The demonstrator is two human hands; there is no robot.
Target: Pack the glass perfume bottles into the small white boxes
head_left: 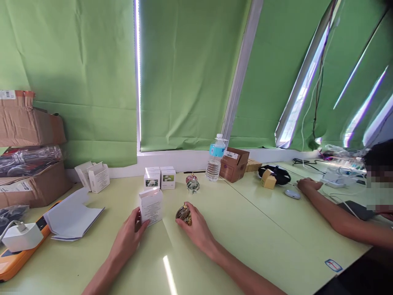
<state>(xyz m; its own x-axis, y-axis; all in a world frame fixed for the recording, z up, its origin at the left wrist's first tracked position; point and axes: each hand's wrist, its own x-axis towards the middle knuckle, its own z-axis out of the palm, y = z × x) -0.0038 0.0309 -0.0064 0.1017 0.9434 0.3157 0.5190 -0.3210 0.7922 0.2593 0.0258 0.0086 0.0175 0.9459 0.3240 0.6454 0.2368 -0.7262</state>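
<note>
My left hand [134, 229] is closed round the lower left side of a small white printed box [151, 206], which stands upright with its top flap raised. To the right of it, my right hand [198, 227] grips a small round, shiny gold-and-dark ornamental bottle [183, 214] between thumb and fingers, low over the table. Part of the bottle is hidden by the fingers. Further back are small white boxes with flower pictures [168, 180]. Beside these sit a reddish round ornament [191, 178] and a clear glass-like round piece [193, 187].
Two open white boxes [100, 178] and folded papers [75, 219] lie left, near stacked cartons [32, 184] and a white charger [23, 236]. A water bottle [214, 162] and brown carton [235, 165] stand behind. At right, a co-worker's arm [340, 217] rests near a mouse [292, 194].
</note>
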